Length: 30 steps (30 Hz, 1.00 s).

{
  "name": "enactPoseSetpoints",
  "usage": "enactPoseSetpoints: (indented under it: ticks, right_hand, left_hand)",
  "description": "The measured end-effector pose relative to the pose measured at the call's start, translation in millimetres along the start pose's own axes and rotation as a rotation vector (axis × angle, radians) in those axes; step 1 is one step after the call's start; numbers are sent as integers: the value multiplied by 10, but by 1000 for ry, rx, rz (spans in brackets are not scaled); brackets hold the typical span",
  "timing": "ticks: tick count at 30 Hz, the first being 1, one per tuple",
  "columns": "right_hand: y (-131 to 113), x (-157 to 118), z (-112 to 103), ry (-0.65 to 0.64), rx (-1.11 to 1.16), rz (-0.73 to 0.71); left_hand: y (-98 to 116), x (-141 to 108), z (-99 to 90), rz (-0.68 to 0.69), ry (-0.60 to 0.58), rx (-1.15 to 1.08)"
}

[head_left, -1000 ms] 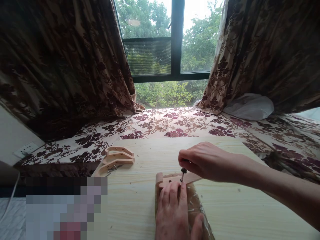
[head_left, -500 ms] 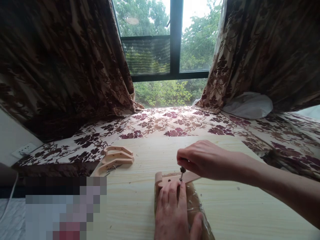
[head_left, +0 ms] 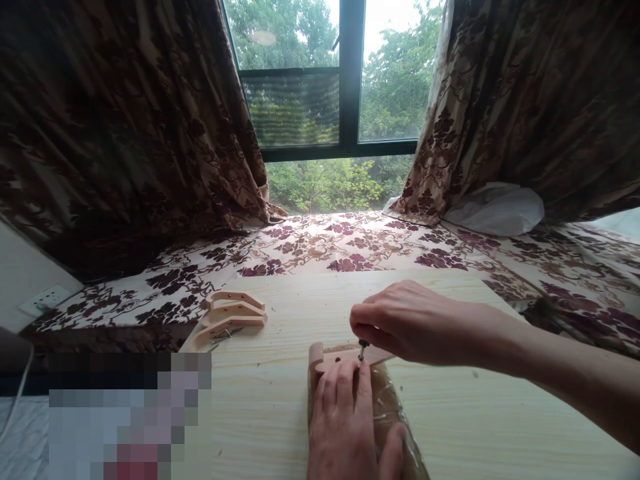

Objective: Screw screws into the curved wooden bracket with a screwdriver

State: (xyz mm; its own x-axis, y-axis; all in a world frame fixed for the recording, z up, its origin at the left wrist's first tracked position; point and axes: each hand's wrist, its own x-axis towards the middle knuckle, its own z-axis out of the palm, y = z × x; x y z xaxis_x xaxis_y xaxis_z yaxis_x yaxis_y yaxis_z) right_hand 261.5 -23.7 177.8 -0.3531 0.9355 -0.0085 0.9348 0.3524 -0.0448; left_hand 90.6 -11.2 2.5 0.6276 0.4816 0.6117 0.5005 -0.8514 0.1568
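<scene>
My right hand (head_left: 393, 320) is closed round a small driver, whose handle is mostly hidden in the fist. Its metal shaft (head_left: 361, 351) points down at a hole in a pale wooden piece (head_left: 327, 360). A second dark hole shows to the left of the shaft. The wooden piece lies on a brown block wrapped in clear film (head_left: 393, 413). My left hand (head_left: 345, 413) lies flat over the block, fingers stretched, with the fingertips on the wooden piece beside the shaft.
Several shaped wooden pieces (head_left: 235, 310) lie at the left on the pale wooden board (head_left: 270, 400), with metal screws (head_left: 223, 337) beside them. Beyond are a flowered cloth (head_left: 310, 247), curtains, a window and a white bag (head_left: 495, 210).
My right hand has turned slightly and dropped a little round the driver. My left hand stays in place on the block and wooden piece.
</scene>
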Motion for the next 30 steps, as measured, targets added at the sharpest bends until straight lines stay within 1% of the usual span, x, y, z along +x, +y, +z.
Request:
enactPoseSetpoints:
  ticks: [2,6,8,11,12,14,16,18,20,22,24,26,30]
  right_hand:
    - [16,29,26,17,-13,53]
    - [17,41,8,12,-45,115]
    - [-4,21,-29,3,-45,80]
    - [-41,-9,-73,-6,-8,-35]
    - [-50,-11,-77,-10,1,-66]
    - [-53,-1,-65,-18,-3,-88]
    - [-38,22,-34,-11,-26,-57]
    - [-11,46,1,7,-51,5]
    - [13,60,20,20,-73,72]
    - [22,55,11,16,-82,102]
    - [12,34,-21,4,-74,76]
    - [-12,8,-58,-1,-49,16]
    - [-45,-11,-64,-18,-17,-67]
  left_hand:
    - [34,0,17,-31,13,-31]
    - [15,7,-4,-15,5,-20]
    - [-26,11,-32,37,-20,18]
    - [-67,18,-61,106,-44,64]
    - [-65,20,-62,107,-43,65]
    - [-38,22,-48,67,-30,44]
    - [5,20,-25,4,-11,9]
    - [37,16,-7,-37,6,-21]
    - [38,13,-5,-34,8,-28]
    - [7,11,-18,9,-9,-8]
    - [-40,10,-36,71,-32,36]
    - [-83,10,-48,115,-41,79]
    - [-108,8,-38,121,-31,108]
